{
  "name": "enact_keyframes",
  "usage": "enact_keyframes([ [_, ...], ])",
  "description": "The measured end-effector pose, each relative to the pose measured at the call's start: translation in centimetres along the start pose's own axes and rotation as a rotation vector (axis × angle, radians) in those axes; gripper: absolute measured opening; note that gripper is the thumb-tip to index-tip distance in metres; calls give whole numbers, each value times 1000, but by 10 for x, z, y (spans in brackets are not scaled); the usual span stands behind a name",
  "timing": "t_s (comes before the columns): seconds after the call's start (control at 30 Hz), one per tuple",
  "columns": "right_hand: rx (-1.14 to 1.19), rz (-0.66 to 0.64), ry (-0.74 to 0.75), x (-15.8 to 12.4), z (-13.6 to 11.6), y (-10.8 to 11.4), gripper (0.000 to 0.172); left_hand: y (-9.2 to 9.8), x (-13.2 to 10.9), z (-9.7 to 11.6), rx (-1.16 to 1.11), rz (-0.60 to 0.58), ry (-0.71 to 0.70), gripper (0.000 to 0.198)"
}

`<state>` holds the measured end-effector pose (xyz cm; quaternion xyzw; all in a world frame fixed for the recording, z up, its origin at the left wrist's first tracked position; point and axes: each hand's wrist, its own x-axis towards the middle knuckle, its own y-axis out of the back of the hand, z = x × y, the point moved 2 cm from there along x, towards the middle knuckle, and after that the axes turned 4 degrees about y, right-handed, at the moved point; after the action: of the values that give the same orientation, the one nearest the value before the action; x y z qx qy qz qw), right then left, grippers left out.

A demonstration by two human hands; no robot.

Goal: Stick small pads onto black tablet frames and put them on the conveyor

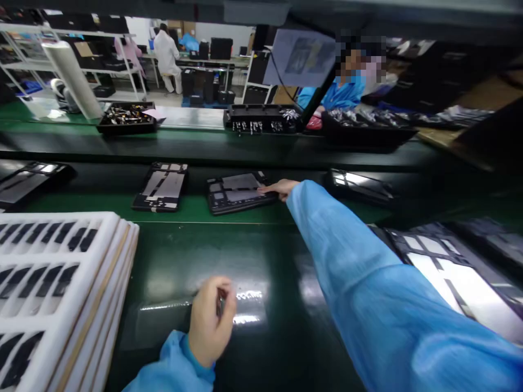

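Observation:
My right hand reaches far forward and grips the right end of an opened tablet. Its index finger lies over the tablet's top, while the remaining fingers are bent at the edge and partly hidden. The tablet has a black frame with grey battery panels and lies slightly turned on the dark strip at the back of the green work surface. Nearer to me, my left hand hovers over the green mat with its fingers curled toward the thumb. Nothing shows in it.
More opened tablets lie along the strip, one to the left and another to the right. White foam trays holding dark parts are stacked at left. Tablet units lie at right. Parts bins line the shelf; a co-worker sits beyond.

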<state>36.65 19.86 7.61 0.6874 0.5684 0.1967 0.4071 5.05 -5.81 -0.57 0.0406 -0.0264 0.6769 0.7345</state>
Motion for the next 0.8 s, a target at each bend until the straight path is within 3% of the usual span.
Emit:
enact_keyframes([
  [0.1,200,-173,-46,-65,-3,-15,45,-22,31,-4,-156,9,217,42],
  [0.2,348,-376,9,-177,10,-22,56,-55,66,-2,-281,-44,369,52],
  [0.27,393,-515,61,-258,32,-10,57,-66,75,0,-302,-92,416,52],
  [0.3,431,-520,110,-293,45,1,55,-68,71,2,-297,-136,431,51],
  [0.4,483,-311,104,-363,87,35,62,-61,32,10,-245,-392,458,48],
  [0.5,554,-18,-52,-389,117,38,69,-51,-23,19,-140,-742,452,44],
  [0.57,646,118,-68,-392,121,23,66,-46,-49,24,-26,-876,411,42],
  [0.6,705,117,-28,-390,118,13,65,-44,-55,26,46,-891,378,38],
  [0.7,880,-93,111,-377,94,-18,49,-30,-45,38,302,-760,246,21],
  [0.8,937,-245,228,-346,66,-45,30,-6,-7,50,532,-555,115,19],
])
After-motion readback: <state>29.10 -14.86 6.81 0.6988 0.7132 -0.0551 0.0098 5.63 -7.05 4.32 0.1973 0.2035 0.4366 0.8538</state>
